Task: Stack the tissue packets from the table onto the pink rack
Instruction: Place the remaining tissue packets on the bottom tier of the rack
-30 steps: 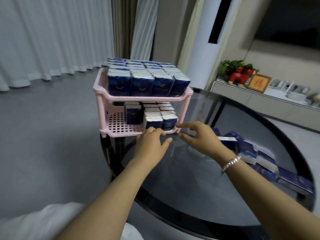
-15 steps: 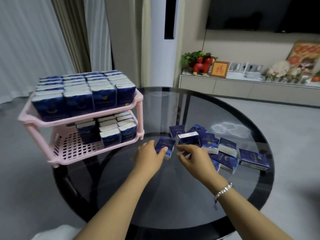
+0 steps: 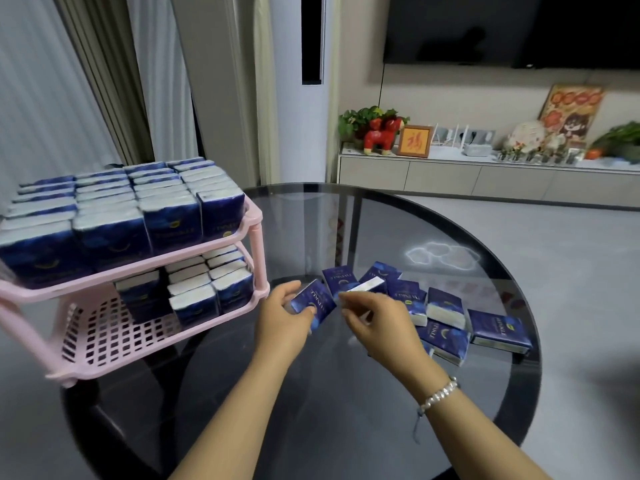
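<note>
Tissue packets (image 3: 446, 310) lie loose in a small heap on the round dark glass table (image 3: 346, 427), to the right of the pink rack (image 3: 114, 341). Each one is a small flat block in a deep blue wrapper with a yellow crescent mark and pale lettering; the narrow ends show white. Some lie flat, some lean on their neighbours.

The left hand (image 3: 282, 323) grips one packet (image 3: 313, 303) between thumb and curled fingers, at the left edge of the heap, the packet tilted with its printed face up. The right hand (image 3: 377, 323) pinches a second packet (image 3: 367, 285) by its white edge with its fingertips, just beside the first one. A beaded bracelet (image 3: 439, 394) sits on the right wrist.

The rack stands at the left edge of the table and has two slatted shelves. The top shelf is packed with upright packets in tight rows. The lower shelf holds a smaller group of them toward its right and back; the front left part shows bare grid.
</note>
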Demonstrator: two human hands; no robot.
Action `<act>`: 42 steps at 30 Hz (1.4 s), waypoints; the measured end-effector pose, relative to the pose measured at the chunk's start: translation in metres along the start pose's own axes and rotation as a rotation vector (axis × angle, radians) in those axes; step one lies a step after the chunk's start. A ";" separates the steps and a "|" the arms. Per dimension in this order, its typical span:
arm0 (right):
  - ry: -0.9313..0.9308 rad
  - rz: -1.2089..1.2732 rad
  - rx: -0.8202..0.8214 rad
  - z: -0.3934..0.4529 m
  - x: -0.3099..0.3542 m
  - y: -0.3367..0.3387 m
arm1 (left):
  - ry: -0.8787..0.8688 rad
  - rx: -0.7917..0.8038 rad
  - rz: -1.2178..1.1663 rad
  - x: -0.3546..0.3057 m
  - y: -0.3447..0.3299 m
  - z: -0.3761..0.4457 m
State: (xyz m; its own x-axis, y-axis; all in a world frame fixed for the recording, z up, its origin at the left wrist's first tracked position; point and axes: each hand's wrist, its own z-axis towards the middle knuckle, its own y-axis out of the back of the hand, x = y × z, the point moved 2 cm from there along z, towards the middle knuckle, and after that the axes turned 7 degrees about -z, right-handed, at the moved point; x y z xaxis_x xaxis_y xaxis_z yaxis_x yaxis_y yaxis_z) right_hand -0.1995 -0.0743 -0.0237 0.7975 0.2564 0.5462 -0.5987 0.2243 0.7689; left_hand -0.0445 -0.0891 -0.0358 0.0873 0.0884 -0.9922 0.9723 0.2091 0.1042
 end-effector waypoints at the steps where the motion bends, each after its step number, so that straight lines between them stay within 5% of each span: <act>1: 0.033 -0.086 -0.054 0.003 -0.002 0.005 | 0.010 -0.010 -0.028 -0.001 0.002 0.000; 3: 0.079 -0.258 -0.086 0.011 -0.007 0.013 | 0.039 -0.013 -0.096 -0.002 0.005 0.000; 9: 0.134 -0.497 0.210 0.038 -0.013 0.021 | 0.085 -0.036 -0.298 -0.004 0.011 0.002; 14: 0.029 -0.304 0.324 0.054 -0.008 0.029 | 0.099 -0.036 -0.415 -0.004 0.016 -0.001; 19: -0.121 0.097 0.167 0.053 -0.005 0.044 | 0.096 -0.029 -0.469 -0.010 0.020 -0.005; 27: -0.219 0.572 0.174 0.026 0.008 0.043 | 0.081 0.047 -0.415 -0.012 0.020 -0.010; 36: -0.213 0.611 0.116 0.009 0.027 0.008 | 0.210 0.355 -0.382 -0.011 0.012 -0.013; 42: -0.235 0.489 0.168 0.027 0.018 0.013 | 0.235 0.186 -0.363 0.003 0.011 0.001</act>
State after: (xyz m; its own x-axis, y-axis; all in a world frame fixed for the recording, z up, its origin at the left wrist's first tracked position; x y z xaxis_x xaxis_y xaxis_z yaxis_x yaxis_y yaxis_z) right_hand -0.1903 -0.0922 0.0051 0.4369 0.0729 0.8965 -0.8978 -0.0257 0.4397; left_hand -0.0336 -0.0872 -0.0379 -0.2962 0.2648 -0.9177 0.9551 0.0915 -0.2818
